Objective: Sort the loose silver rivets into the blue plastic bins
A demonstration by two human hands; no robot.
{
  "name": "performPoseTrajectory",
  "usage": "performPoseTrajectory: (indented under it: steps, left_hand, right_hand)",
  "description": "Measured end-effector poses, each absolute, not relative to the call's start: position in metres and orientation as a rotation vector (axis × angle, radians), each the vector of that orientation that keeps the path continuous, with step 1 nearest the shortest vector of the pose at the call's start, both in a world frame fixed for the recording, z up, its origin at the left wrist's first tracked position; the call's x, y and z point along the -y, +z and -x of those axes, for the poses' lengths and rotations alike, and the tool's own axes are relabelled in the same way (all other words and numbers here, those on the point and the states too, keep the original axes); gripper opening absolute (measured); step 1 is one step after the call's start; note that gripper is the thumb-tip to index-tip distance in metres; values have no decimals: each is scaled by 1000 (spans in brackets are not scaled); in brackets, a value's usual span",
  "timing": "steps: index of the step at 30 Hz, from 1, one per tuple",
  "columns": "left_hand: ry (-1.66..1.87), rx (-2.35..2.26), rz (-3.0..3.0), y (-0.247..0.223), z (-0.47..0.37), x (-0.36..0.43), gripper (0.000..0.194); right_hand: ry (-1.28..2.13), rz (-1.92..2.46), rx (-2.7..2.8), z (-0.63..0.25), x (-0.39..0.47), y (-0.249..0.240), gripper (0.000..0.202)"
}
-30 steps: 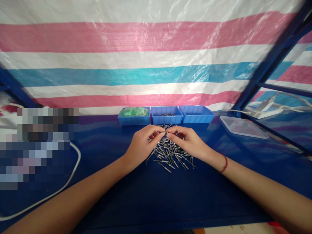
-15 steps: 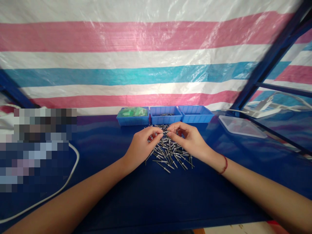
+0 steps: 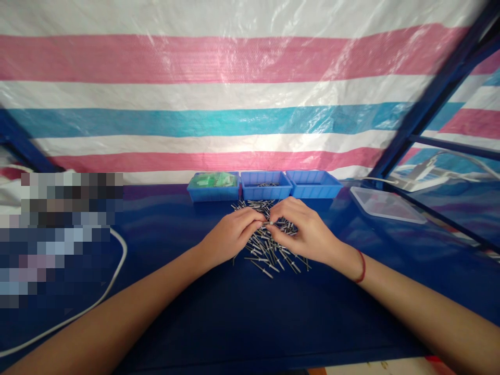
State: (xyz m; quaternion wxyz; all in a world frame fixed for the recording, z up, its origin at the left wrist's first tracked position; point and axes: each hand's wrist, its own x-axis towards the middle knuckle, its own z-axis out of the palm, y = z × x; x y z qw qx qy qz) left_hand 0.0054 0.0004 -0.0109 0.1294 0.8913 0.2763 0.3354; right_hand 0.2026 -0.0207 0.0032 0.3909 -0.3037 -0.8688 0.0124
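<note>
Bridging left fingers and right fingers: rivet.

Across the top, a sheet is showing horizontal stripes of white, pink and turquoise-blue. At centre, three bins are appearing mid-blue, the leftmost displaying green contents. Below, the surface is appearing dark navy; at right, a wristband is showing dark red.
</note>
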Motion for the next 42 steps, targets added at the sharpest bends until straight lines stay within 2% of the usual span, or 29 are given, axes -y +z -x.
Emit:
performPoseTrajectory:
  steps: [4, 10, 18, 26, 31, 42]
  left_hand:
    - [957, -838, -2628, -7, -6, 2, 24]
    - [1030, -1089, -2606, -7, -1, -5, 26]
    - [896, -965, -2824, -17, 12, -19, 23]
    - [704, -890, -2883, -5, -11, -35, 24]
    - [480, -944, -2927, 5, -43, -62, 23]
    - [342, -968, -2874, 10, -62, -81, 19]
  right_hand:
    - [-114, 807, 2250, -207, 18, 9, 11]
    - [-253, 1070, 1966, -215, -22, 22, 22]
    - [-450, 1397, 1971, -214, -80, 18, 27]
    - [-169, 1377, 1953, -232, -39, -12, 16]
    - [37, 1423, 1911, -240, -41, -29, 16]
    - [110, 1377, 1888, -243, -40, -26, 16]
